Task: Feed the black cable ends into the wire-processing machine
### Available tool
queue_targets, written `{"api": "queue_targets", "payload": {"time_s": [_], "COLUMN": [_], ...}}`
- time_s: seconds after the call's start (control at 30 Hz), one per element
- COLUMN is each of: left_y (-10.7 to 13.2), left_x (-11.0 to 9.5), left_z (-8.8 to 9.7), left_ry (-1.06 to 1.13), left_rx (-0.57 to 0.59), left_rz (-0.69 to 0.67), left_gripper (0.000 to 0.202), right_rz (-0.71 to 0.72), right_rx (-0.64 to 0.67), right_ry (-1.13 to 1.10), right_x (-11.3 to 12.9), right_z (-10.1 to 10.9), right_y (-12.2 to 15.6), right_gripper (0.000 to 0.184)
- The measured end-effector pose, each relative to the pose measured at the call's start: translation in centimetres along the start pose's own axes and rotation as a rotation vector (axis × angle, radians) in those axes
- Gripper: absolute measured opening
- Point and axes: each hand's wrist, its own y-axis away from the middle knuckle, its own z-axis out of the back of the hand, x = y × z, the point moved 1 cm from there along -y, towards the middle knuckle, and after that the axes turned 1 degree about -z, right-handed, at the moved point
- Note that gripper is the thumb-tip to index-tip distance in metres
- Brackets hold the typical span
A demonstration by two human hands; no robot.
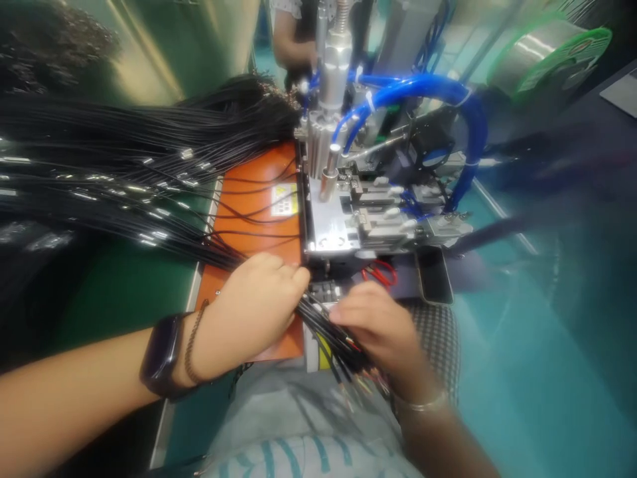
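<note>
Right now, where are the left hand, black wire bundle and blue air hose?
Left hand [253,312], head view, on its back.
Black wire bundle [149,136], head view, on the middle of the spread strands.
Blue air hose [418,86], head view, on the top of its curve.

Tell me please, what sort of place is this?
This is probably a factory workshop for wire assembly. It shows a large bundle of long black insulated wires, a metal bench machine with blue air hoses, and a large spool with green flanges.
</note>
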Motion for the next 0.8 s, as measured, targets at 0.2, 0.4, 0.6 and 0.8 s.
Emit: {"api": "queue_targets", "payload": {"time_s": [0.2,0.4,0.6,0.8], "left_y": [-0.4,0.5,0.5,0.4], "left_x": [0.7,0.0,0.1,-0.3], "left_z": [0.0,-0.1,-0.9,-1.1], "left_ry": [-0.089,-0.166,-0.099,-0.005], "left_rx": [-0.063,-0.379,-0.377,-0.351], "left_rz": [-0.038,-0.176,-0.119,-0.251], "left_gripper": [0.014,0.019,0.014,0.017], "right_rz": [-0.168,-0.232,-0.269,-0.327], "right_rx": [-0.156,-0.226,-0.238,-0.216], "right_ry": [0.036,-0.096,-0.078,-0.075], "right_x": [-1.1,-1.0,-1.2,-0.9], "right_z": [-0.8,-0.9,-1.4,-1.4], "right_y": [-0.4,-0.7,-0.8,-1.3], "right_gripper": [0.024,0.020,0.009,0.012]}}
